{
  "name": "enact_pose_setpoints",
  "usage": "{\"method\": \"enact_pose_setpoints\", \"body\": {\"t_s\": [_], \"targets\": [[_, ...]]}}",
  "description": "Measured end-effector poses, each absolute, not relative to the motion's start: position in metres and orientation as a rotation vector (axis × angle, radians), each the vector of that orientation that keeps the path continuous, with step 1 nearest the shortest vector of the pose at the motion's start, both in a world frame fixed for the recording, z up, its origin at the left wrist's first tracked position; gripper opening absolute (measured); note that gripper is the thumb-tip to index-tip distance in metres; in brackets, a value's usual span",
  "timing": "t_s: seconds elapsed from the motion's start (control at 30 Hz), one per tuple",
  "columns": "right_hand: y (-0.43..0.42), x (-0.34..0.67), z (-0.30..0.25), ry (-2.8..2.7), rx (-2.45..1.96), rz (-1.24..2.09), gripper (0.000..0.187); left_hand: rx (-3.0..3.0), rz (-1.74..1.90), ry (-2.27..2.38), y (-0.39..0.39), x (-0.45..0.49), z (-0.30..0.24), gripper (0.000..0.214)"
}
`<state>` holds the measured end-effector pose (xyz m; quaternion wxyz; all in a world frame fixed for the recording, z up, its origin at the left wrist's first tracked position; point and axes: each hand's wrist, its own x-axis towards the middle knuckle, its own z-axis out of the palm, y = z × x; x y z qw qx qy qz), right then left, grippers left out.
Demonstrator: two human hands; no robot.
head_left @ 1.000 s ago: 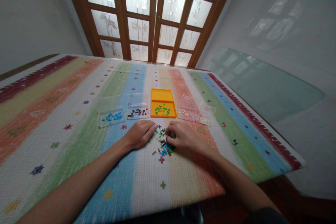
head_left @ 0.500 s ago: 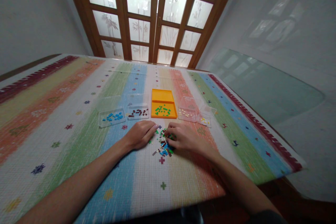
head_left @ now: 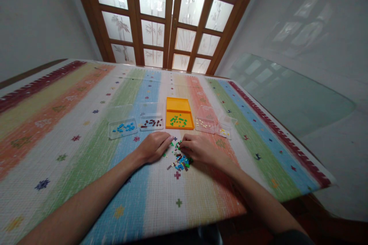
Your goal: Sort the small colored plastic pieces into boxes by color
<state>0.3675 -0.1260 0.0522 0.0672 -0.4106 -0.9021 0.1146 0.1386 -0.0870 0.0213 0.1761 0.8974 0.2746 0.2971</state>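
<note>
A small heap of mixed coloured pieces (head_left: 178,159) lies on the striped tablecloth (head_left: 86,130) between my hands. My left hand (head_left: 153,146) rests palm down at the heap's left, fingers together and curled toward it. At the heap's right, my right hand (head_left: 198,148) has its fingertips pinched at the heap's upper edge; what they hold is too small to make out. Beyond the heap stands a row of trays: a clear one with blue pieces (head_left: 122,128), a clear one with dark red pieces (head_left: 151,122), an orange box with green pieces (head_left: 179,119), and two clear ones with pale and yellow pieces (head_left: 205,124) (head_left: 225,130).
The table's right edge (head_left: 287,141) runs close by the trays, with a glass pane (head_left: 287,95) against the wall beyond it. Wooden doors with frosted glass (head_left: 169,15) stand behind the table's far edge.
My right hand has slid slightly left and up along the heap, its fingertips drawn together at the top. My left hand has stayed put.
</note>
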Motion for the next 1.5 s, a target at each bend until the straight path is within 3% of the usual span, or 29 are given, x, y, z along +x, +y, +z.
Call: {"method": "enact_pose_setpoints", "body": {"t_s": [0.27, 0.6, 0.93, 1.13, 1.5], "targets": [[-0.122, 0.371, 0.052, -2.692, -1.256, 0.225, 0.011, 2.545, 0.844, 0.769, -0.087, 0.139, 0.022, 0.04], [-0.08, 0.454, 0.062, -2.158, -1.622, 0.066, 0.014, 2.546, 0.849, 0.755, -0.086, 0.138, 0.021, 0.039], [-0.07, 0.471, 0.048, -2.177, -1.685, -0.014, 0.012, 2.561, 0.84, 0.754, -0.086, 0.137, 0.021, 0.039], [-0.074, 0.468, 0.055, -2.167, -1.6, -0.098, 0.023, 2.579, 0.846, 0.745, -0.085, 0.137, 0.021, 0.039], [-0.097, 0.414, 0.058, -2.355, -1.199, 0.244, 0.014, 2.58, 0.843, 0.761, -0.086, 0.138, 0.022, 0.041]]}}
